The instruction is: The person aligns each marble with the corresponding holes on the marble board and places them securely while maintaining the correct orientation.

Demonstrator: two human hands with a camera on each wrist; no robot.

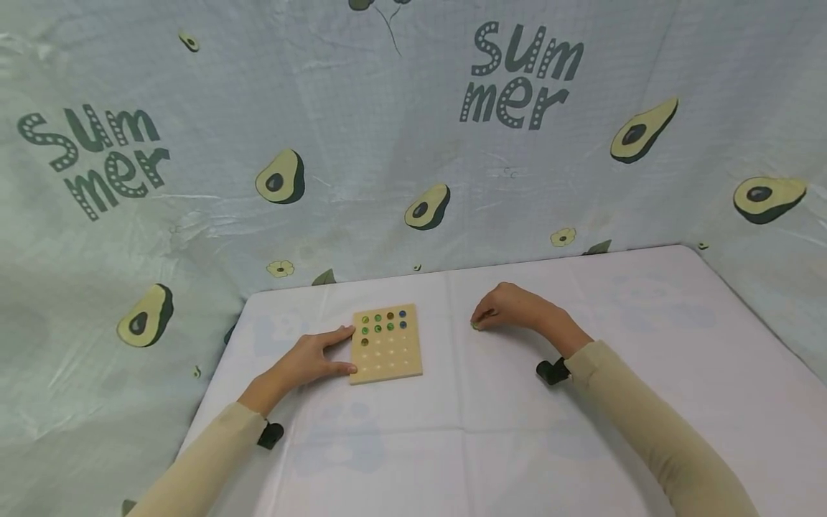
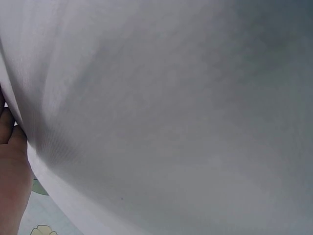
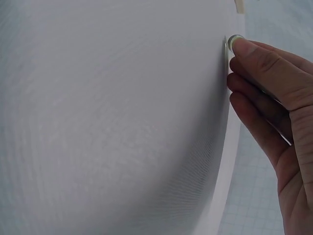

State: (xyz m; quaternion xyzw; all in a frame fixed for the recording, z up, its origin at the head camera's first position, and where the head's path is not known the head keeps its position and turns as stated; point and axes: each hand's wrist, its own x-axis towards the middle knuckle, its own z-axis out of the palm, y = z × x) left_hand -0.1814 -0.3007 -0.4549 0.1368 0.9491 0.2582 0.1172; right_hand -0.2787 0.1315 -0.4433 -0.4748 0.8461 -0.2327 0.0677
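A square pale wooden board (image 1: 412,365) with rows of round hollows lies left of the middle of the table. Glass marbles in green, amber and blue fill its two far rows, and one amber marble (image 1: 365,342) sits at the left of the third. My left hand (image 1: 310,359) touches the board's left edge, index finger and thumb spread apart; only part of that hand shows in the left wrist view. To the right of the board, my right hand (image 1: 513,307) pinches a greenish glass marble (image 3: 234,40) between thumb and fingertips, close to the tabletop.
A white cloth (image 1: 413,445) with faint prints covers the table. Behind it hangs a pale curtain (image 1: 362,108) printed with avocados and lettering. Black wrist cameras are strapped below both sleeves, the right one (image 1: 552,371) close to the cloth.
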